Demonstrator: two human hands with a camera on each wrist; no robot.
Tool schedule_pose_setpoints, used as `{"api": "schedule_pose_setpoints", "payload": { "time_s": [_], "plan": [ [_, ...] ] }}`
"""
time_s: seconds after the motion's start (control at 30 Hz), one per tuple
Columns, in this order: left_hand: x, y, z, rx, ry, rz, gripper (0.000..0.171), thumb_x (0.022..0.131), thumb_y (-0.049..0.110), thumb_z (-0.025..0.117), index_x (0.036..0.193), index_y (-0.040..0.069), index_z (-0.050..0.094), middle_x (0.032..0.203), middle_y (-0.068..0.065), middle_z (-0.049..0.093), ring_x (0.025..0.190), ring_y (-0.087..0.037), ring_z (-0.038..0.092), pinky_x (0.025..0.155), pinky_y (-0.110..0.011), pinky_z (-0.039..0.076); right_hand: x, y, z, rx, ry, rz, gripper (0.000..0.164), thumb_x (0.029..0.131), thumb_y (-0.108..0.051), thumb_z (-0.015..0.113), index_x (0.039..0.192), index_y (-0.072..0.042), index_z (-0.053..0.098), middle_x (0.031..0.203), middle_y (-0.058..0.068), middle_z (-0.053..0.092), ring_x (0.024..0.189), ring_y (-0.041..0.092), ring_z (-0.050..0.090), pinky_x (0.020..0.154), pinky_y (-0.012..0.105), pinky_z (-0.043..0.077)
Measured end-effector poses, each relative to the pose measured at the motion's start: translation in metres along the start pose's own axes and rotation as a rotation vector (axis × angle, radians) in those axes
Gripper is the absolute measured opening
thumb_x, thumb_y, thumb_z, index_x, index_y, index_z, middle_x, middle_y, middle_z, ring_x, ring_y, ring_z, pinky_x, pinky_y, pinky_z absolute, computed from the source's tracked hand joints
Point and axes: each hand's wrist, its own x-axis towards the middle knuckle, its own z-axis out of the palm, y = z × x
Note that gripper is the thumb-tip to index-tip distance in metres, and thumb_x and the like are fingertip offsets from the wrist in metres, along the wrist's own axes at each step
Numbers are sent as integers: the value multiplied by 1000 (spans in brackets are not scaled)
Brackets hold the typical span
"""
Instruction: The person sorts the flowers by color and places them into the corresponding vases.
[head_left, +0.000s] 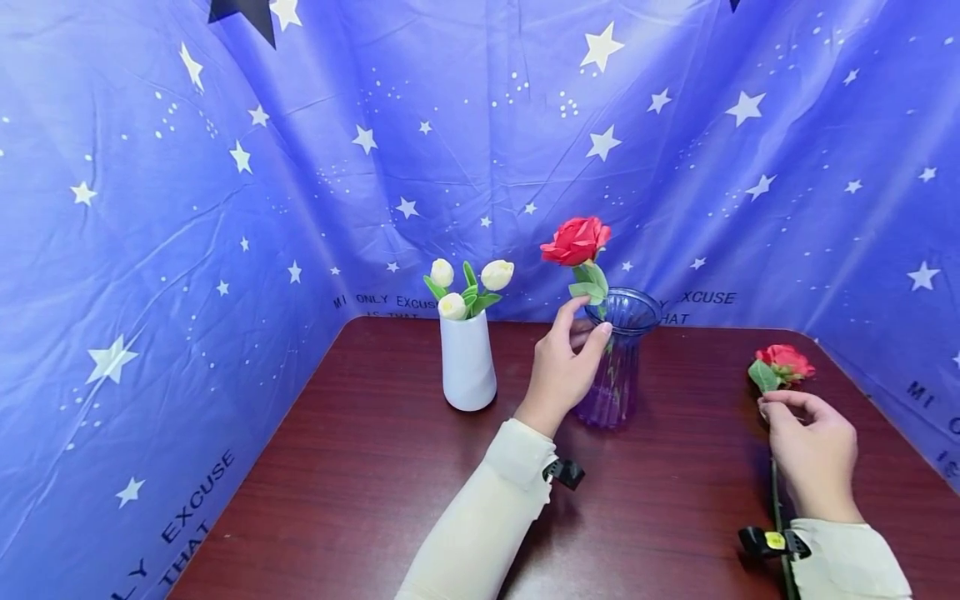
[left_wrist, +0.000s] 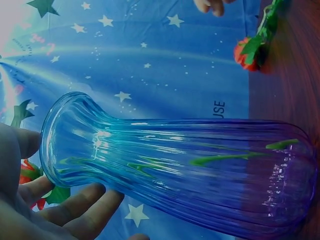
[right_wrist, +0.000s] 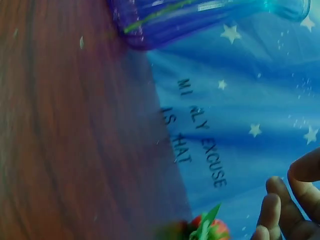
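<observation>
A clear blue-purple glass vase [head_left: 611,383] stands upright with a red rose [head_left: 577,242] in it. My left hand [head_left: 562,367] holds the vase at its flared rim, thumb in front and fingers around the left side. In the left wrist view the fingers [left_wrist: 92,207] lie along the vase's neck, and green stem parts show through the glass. A second red rose [head_left: 783,364] lies on the table at the right, its long stem pointing toward me. Over that stem hovers my right hand [head_left: 813,450], fingers loosely bent; the left wrist view shows a gap between them.
A white vase [head_left: 468,367] with several white tulips [head_left: 452,307] stands left of the glass vase. The dark red wooden table [head_left: 360,483] is enclosed by a blue star-patterned cloth [head_left: 480,125] at the back and sides.
</observation>
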Motion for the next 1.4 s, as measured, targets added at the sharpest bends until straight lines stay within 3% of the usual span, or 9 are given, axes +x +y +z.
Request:
{"api": "schedule_pose_setpoints", "payload": {
  "time_s": [0.17, 0.3, 0.37, 0.47, 0.57, 0.63, 0.77, 1.0, 1.4],
  "plan": [
    [-2, -1, 0, 2, -19, -32, 53, 100, 45, 65, 149, 34, 49, 123, -6, 72, 112, -11, 72, 97, -30, 57, 8, 17, -4, -96, 13, 57, 9, 91, -27, 68, 89, -29, 77, 62, -33, 51, 70, -6, 45, 64, 22, 34],
    [-2, -1, 0, -15, -35, -55, 55, 100, 47, 65, 150, 34, 47, 123, -8, 71, 112, -11, 72, 97, -29, 57, 13, 24, -7, -168, 1, 76, 14, 90, -29, 68, 97, -21, 78, 67, -35, 45, 76, -7, 42, 70, 24, 33],
    [-2, 0, -1, -20, -42, -64, 56, 100, 47, 64, 151, 35, 45, 123, -7, 71, 112, -10, 72, 97, -28, 57, 15, 26, -8, -218, -15, 77, 19, 90, -30, 68, 101, -17, 77, 69, -33, 45, 81, 2, 47, 71, 27, 34],
    [-1, 1, -2, -13, -48, -70, 57, 100, 49, 63, 153, 37, 44, 123, -5, 72, 111, -9, 72, 98, -28, 56, 18, 28, -9, -276, -43, 66, 27, 90, -32, 68, 105, -11, 75, 80, -17, 59, 96, 20, 54, 72, 30, 35],
    [-1, 1, -2, 9, -60, -64, 55, 102, 50, 60, 153, 38, 43, 120, -3, 72, 109, -9, 72, 98, -29, 57, 20, 30, -10, -299, -75, 58, 31, 90, -31, 68, 108, -6, 73, 109, 9, 68, 111, 33, 53, 74, 32, 35],
    [0, 1, -2, 22, -64, -59, 53, 102, 49, 59, 152, 38, 45, 117, -3, 72, 108, -8, 72, 97, -29, 57, 20, 31, -11, -305, -102, 57, 36, 91, -30, 67, 113, -3, 70, 128, 23, 63, 117, 38, 52, 76, 34, 34],
    [0, 1, -2, 40, -70, -63, 50, 103, 49, 59, 150, 38, 47, 116, -2, 73, 108, -8, 72, 97, -30, 57, 20, 31, -12, -347, -172, 46, 49, 92, -30, 65, 129, 2, 63, 142, 31, 55, 124, 46, 50, 78, 39, 36],
    [0, 0, 0, 22, -51, -72, 49, 101, 48, 62, 147, 37, 49, 115, -3, 73, 105, -7, 73, 95, -29, 57, 22, 34, -15, -449, -298, 27, 65, 96, -36, 62, 143, 7, 51, 137, 35, 55, 120, 51, 52, 78, 42, 41],
    [-1, 3, 1, -31, 17, -78, 44, 97, 44, 70, 133, 29, 49, 117, -5, 73, 104, -10, 74, 91, -27, 58, 24, 38, -21, -525, -350, 35, 67, 97, -36, 60, 141, 12, 46, 143, 40, 46, 123, 58, 47, 89, 54, 43]
  ]
}}
